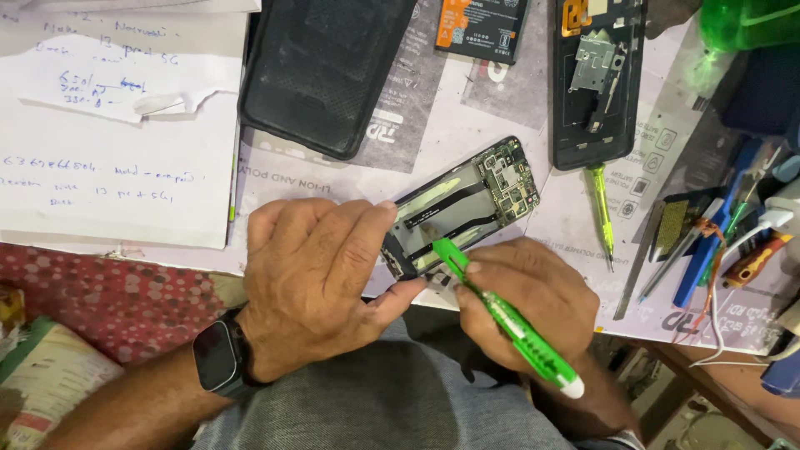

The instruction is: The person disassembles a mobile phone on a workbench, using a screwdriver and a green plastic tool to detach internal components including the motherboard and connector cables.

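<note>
The left hand clamps the opened phone at the worktop edge; the right hand grips a green screwdriver, tip on the board; seemingly mid-unscrewing; next needs steady, upright pressure.

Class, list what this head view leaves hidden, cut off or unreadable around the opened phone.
- Opened phone: near end hidden by left hand.
- Green screwdriver: tip too small; mid-shaft covered by right hand.
- Second phone frame: top cut by edge.
- Tools at right: tangled, blurred.
</note>
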